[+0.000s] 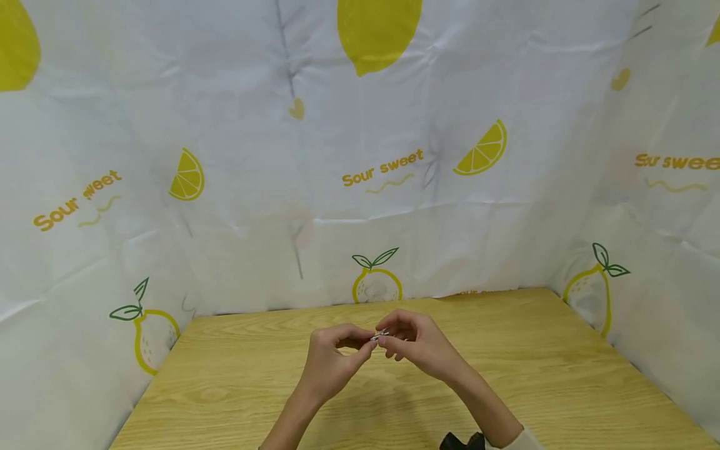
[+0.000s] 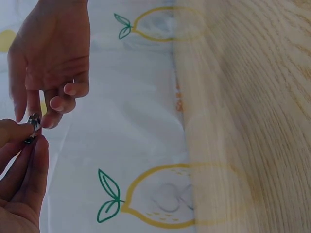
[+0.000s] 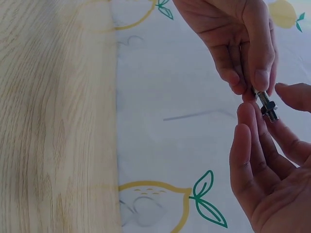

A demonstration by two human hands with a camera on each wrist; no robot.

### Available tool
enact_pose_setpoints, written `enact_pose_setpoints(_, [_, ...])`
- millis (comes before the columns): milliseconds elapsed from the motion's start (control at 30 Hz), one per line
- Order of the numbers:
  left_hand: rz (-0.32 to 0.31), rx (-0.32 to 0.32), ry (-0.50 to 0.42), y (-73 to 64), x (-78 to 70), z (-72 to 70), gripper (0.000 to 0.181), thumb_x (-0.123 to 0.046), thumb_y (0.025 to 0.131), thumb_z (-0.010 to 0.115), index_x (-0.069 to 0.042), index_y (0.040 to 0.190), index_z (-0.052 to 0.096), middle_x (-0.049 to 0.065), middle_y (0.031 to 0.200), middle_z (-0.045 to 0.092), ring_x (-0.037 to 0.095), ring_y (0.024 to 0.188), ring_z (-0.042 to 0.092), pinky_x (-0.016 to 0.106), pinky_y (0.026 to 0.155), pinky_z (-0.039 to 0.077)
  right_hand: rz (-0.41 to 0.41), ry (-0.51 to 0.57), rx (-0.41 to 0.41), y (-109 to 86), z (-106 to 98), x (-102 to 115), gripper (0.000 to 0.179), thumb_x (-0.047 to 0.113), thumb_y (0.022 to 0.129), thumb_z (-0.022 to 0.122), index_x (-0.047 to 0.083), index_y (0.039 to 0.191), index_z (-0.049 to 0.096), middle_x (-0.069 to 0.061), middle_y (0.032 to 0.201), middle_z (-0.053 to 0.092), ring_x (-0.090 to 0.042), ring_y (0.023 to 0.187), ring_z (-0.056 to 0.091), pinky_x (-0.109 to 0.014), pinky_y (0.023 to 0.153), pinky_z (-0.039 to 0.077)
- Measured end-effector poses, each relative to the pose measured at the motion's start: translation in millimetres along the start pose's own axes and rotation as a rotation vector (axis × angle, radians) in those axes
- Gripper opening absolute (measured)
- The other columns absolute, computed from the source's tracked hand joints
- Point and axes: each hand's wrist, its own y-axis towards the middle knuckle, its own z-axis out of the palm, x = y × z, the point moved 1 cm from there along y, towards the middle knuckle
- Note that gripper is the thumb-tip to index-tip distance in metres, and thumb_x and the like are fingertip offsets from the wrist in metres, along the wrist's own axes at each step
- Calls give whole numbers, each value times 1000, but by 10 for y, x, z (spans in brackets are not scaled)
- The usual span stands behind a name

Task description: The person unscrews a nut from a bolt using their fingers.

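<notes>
A small metal bolt (image 3: 264, 97) with a nut (image 3: 268, 108) on its thread is held up over the table, between the two hands. My left hand (image 1: 333, 362) pinches the bolt between thumb and fingers; in the left wrist view the bolt (image 2: 33, 121) shows beyond these fingertips. My right hand (image 1: 422, 345) is around the nut end, its fingers loosely bent. The right wrist view has the right thumb (image 3: 295, 97) standing apart from the nut, while fingertips (image 3: 247, 110) are right beside it.
Beneath the hands lies a wood-grain tabletop (image 1: 236, 375). White sheeting (image 1: 247, 162) printed with lemons and lettering rises along its back and sides. A black object (image 1: 462, 441) shows at the lower edge, beside the right sleeve (image 1: 523, 439).
</notes>
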Motion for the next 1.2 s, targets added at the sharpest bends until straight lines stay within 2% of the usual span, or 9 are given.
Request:
enact_pose_setpoints(100, [5, -1, 3, 1, 2, -1, 5, -5, 90, 80, -7, 95, 81, 6, 88, 81, 12, 77, 78, 28, 72, 66, 43, -3, 1, 5, -4, 0, 26, 23, 104, 63, 1, 116, 68, -14, 96, 72, -16, 75, 71, -33, 67, 63])
enact_pose_setpoints(200, [1, -3, 5, 0, -3, -1, 5, -5, 89, 80, -6, 94, 81, 6, 87, 81, 12, 76, 77, 27, 71, 66, 75, -27, 5, 18, -7, -10, 29, 28, 106, 60, 1, 107, 70, -14, 93, 72, -20, 74, 71, -34, 65, 63])
enact_pose_setpoints(367, [-17, -1, 7, -3, -14, 2, 6, -5, 89, 80, -9, 94, 81, 5, 87, 81, 12, 76, 77, 28, 72, 66, 65, -47, 30, 26, -10, -30, 35, 28, 107, 56, -1, 93, 71, -18, 87, 73, -18, 71, 71, -36, 63, 63])
enact_pose_setpoints(500, [-23, 0, 5, -5, -23, 2, 7, -5, 89, 80, -9, 95, 81, 5, 88, 81, 12, 77, 77, 28, 72, 66, 44, -34, 32, 18, -6, -16, 33, 25, 107, 57, -4, 96, 71, -22, 88, 72, -14, 71, 70, -35, 63, 63])
enact_pose_setpoints(767, [-15, -1, 8, -4, -25, 1, 6, -5, 89, 80, -6, 95, 81, 6, 88, 81, 13, 77, 78, 28, 72, 66, 29, -7, 20, 0, -11, 10, 28, 19, 104, 61, -7, 108, 69, -21, 91, 71, -16, 72, 70, -32, 64, 63])
enact_pose_setpoints(1033, [4, -4, 8, 2, -5, 8, 7, -4, 89, 80, -9, 95, 81, 6, 87, 81, 13, 76, 78, 28, 71, 66, 19, 22, 28, -10, -10, -4, 20, 15, 101, 65, -1, 113, 68, -8, 92, 71, -13, 74, 70, -34, 66, 63])
enact_pose_setpoints(1200, [1, -3, 11, -1, -3, 6, 7, -4, 89, 80, -8, 95, 81, 6, 88, 81, 13, 77, 78, 28, 71, 66, 14, 20, 20, -9, -4, -4, 19, 12, 99, 67, 1, 115, 68, -21, 96, 71, -15, 76, 70, -31, 65, 62])
